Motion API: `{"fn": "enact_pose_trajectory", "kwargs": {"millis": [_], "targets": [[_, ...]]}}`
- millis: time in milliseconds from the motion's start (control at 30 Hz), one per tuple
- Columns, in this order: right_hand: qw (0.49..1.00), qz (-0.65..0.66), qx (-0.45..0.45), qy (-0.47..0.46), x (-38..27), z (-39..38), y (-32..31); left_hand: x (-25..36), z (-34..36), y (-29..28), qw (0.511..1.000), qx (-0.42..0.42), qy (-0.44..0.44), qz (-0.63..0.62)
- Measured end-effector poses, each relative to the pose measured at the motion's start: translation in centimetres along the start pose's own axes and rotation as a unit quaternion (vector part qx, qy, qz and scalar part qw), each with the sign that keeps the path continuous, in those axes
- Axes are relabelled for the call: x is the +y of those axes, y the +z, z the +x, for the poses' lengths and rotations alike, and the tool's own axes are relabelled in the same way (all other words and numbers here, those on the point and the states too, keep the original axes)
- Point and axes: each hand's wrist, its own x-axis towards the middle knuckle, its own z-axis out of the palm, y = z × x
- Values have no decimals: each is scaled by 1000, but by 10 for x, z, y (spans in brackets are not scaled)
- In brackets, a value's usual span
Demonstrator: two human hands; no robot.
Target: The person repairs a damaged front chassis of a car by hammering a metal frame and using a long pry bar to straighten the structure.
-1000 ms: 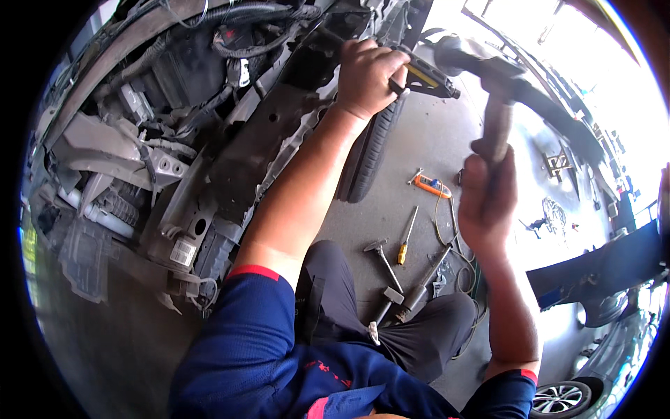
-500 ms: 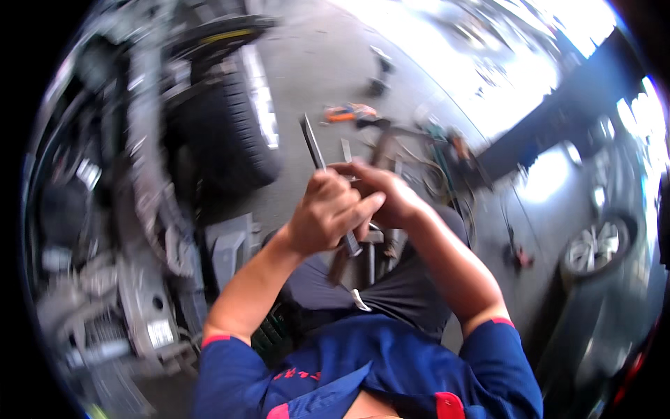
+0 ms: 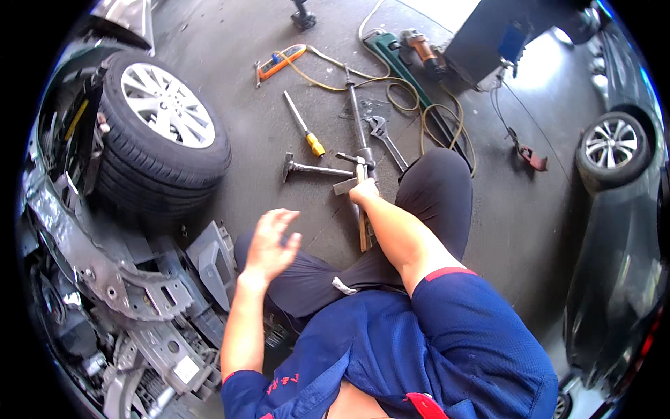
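My left hand is raised above my left thigh, fingers spread, with nothing in it. My right hand reaches down among the tools on the floor between my knees. Its fingers are closed round a hammer, whose wooden handle points back toward me; the fingers' exact grip is partly hidden. Close by lie a long metal bar and a T-shaped steel tool. An adjustable wrench rests right of them. Farther left is a screwdriver with a yellow handle.
A car's opened front end with its wheel fills the left. Ahead lie an orange hacksaw, a green pipe wrench, an orange grinder and a looped cable. Another car stands right.
My hands were together holding a metal rod and a blurred wooden-handled tool. They have parted: the left is now without the rod, the right lower at the tools. The view has shifted.
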Motion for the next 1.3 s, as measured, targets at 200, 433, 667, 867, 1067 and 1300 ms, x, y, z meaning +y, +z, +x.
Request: {"fn": "enact_pose_trajectory", "kwargs": {"millis": [200, 433, 667, 867, 1067, 1300], "targets": [[995, -90, 41, -26, -25, 18, 11, -40, -97, -38, 946, 237, -222, -8], [811, -495, -22, -311, 25, 100, 41, -26, -308, 104, 848, 187, -496, 8], [447, -697, -169, -534, 18, 132, 66, 97, -489, 372, 749, -91, -641, -142], [770, -512, -131, -357, -21, 91, 42, 126, -410, 405, 816, -44, -549, -176], [774, -434, -198, -417, -55, 113, 43, 49, -378, 440, 444, 187, -815, -321], [711, -513, -118, -466, -47, 62, 29, 43, -373, 537, 469, 91, -837, -267]]}}
